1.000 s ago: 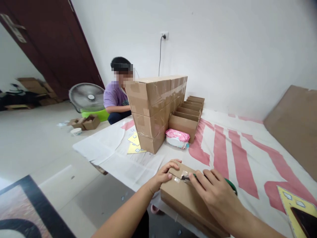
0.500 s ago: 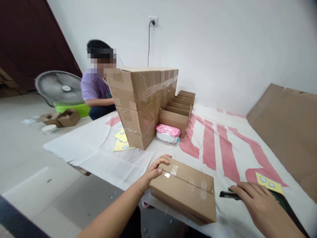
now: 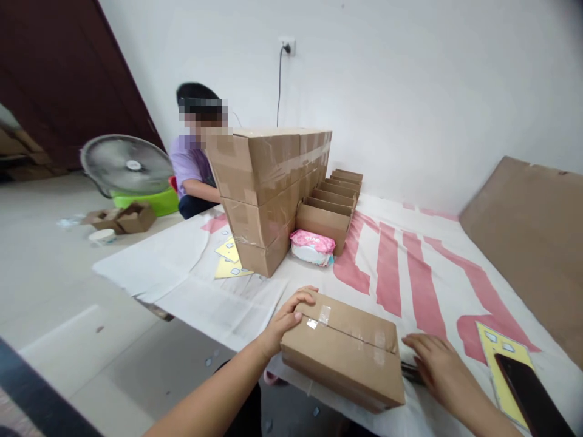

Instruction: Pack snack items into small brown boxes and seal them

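A closed cardboard box (image 3: 344, 346) lies in front of me on the cloth-covered table, with short strips of clear tape across its top seam. My left hand (image 3: 291, 312) grips its left end, thumb on the top and fingers over the far edge. Just off the box's right end, my right hand (image 3: 439, 370) is curled over what looks like a tape dispenser (image 3: 410, 364); only a pale part and a dark edge show past the fingers. A black phone (image 3: 532, 388) lies to the right of that hand.
Taped boxes (image 3: 268, 200) stand stacked beyond the left hand, beside a row of open boxes (image 3: 323, 218) and a pink wipes pack (image 3: 312, 247). A large cardboard sheet (image 3: 523, 243) leans at right. Another person (image 3: 195, 164) crouches behind the stack, near a fan (image 3: 125, 164).
My right hand has drawn in towards the box's right end and turned the held thing, whose black end pointed left before. The phone is now uncovered. My left hand keeps its grip.
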`<state>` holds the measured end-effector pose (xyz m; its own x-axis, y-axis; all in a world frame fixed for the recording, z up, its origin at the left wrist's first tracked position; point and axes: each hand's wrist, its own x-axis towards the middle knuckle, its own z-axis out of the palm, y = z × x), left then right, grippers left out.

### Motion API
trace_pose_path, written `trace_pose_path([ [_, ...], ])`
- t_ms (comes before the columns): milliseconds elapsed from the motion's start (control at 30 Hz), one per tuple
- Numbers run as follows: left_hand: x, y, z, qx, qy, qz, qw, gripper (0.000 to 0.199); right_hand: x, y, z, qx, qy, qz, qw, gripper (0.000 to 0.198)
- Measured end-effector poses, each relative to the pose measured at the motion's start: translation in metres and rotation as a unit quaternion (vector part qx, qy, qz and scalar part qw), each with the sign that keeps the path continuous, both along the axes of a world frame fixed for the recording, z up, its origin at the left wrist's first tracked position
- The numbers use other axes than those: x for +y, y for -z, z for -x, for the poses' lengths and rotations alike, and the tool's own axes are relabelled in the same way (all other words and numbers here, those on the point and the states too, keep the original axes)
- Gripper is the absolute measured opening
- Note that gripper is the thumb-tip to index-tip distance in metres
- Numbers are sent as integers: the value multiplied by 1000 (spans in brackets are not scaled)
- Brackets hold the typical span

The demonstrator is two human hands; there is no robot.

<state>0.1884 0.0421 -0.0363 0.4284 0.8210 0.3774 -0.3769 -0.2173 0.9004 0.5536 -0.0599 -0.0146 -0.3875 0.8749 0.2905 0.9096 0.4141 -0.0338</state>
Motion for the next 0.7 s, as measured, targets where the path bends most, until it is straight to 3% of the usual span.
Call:
trace_pose_path([
  [100,-1,-2,-1,-3,-8,-1,1000,35,15,-34,27,69,-40,-101,992,23],
  [200,-1,-1,-1,-2,-8,0,1000,35,24,-67,71,111,-126,-100,981,20],
  [300,1,2,0,-1,-7,1,1000,36,33,-85,114,117,-196,-84,970,22],
  [400,2,4,1,2,-7,-4,1000,37,44,-87,144,71,-243,-47,966,30],
  [533,4,7,2,6,-5,-17,1000,37,56,-75,161,-9,-278,-10,960,37],
  [700,6,11,3,9,7,-19,1000,37,56,-64,159,-10,-263,-64,963,28],
])
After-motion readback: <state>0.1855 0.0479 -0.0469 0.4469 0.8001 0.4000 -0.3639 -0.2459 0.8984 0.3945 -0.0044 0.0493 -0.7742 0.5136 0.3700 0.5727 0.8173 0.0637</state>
